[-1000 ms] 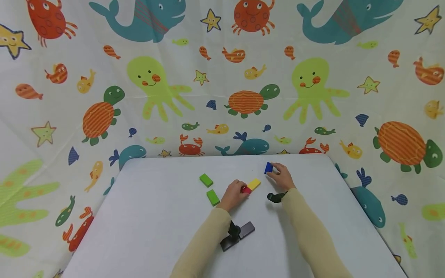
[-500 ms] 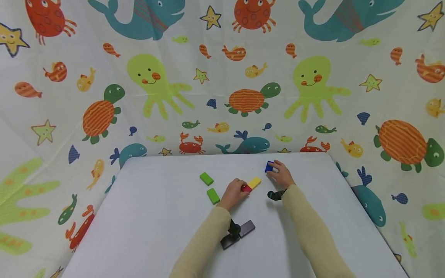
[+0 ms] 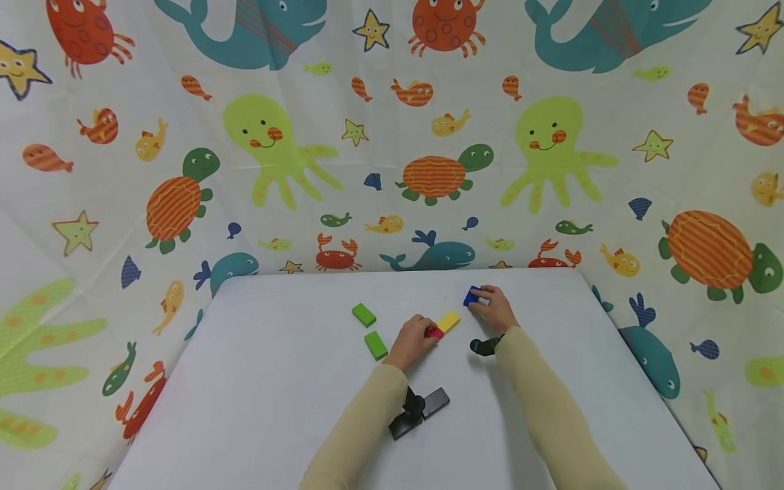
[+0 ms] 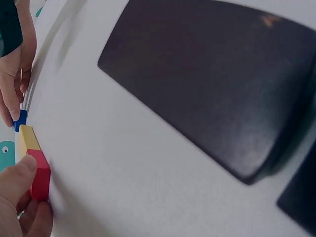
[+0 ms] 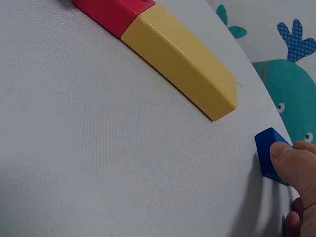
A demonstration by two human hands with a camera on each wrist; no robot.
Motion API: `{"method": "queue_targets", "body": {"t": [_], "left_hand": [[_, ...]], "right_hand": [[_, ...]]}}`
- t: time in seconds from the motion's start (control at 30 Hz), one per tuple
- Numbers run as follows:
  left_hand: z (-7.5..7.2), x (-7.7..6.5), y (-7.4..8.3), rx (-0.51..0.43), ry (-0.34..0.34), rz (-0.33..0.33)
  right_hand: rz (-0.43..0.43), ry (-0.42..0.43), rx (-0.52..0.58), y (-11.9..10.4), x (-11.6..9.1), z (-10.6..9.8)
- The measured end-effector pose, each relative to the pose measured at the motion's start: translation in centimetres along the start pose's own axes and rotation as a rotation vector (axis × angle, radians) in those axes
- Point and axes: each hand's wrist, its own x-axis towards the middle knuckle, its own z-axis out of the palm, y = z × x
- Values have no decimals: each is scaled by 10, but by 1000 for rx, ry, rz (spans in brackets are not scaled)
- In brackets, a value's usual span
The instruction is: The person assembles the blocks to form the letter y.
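My left hand (image 3: 412, 342) pinches a red block (image 4: 39, 173) between thumb and fingers on the white table. End to end with it, touching, lies a yellow block (image 3: 449, 321). Farther back and to the right, my right hand (image 3: 495, 309) holds a blue block (image 5: 269, 153), its thumb lying on the near face. A gap separates the blue block from the yellow block's far end in the right wrist view. Whether the blue block touches the table I cannot tell.
Two green blocks (image 3: 364, 315) lie left of the left hand. Nearer the front are a dark grey block (image 3: 436, 403) and a black block (image 3: 405, 425), partly behind the left wrist camera (image 3: 414, 406). A patterned cloth (image 3: 380, 156) hangs behind the table.
The blue block has shifted slightly left and leans or turns a little differently in my right hand. My left hand stays in place on the red block.
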Motion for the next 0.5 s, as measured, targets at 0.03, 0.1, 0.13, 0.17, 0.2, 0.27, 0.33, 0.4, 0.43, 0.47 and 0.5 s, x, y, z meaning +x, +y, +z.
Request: {"method": "queue_targets", "body": {"t": [0.03, 0.1, 0.13, 0.17, 0.2, 0.27, 0.33, 0.4, 0.43, 0.47, 0.5], "left_hand": [[0, 0, 0, 1, 0, 0], [1, -1, 0, 5, 2, 6], [1, -1, 0, 6, 1, 5], [1, -1, -1, 8, 1, 5], [1, -1, -1, 9, 2, 4], [2, 0, -1, 9, 1, -3], [2, 0, -2, 11, 2, -9], [3, 1, -3, 12, 5, -9], [3, 1, -3, 14, 5, -10], [3, 2, -3, 16, 5, -12], [3, 2, -3, 16, 6, -12]], "right_hand": [[8, -3, 2, 1, 0, 1], [25, -10, 6, 2, 0, 2], [29, -14, 9, 3, 0, 2], [29, -17, 10, 3, 0, 3], [29, -18, 11, 4, -1, 3], [25, -14, 11, 4, -2, 4], [10, -2, 10, 5, -3, 5], [-10, 18, 1, 6, -4, 5], [-20, 30, -1, 6, -5, 5], [-31, 40, -7, 6, -5, 6], [-41, 49, -11, 6, -6, 6]]}}
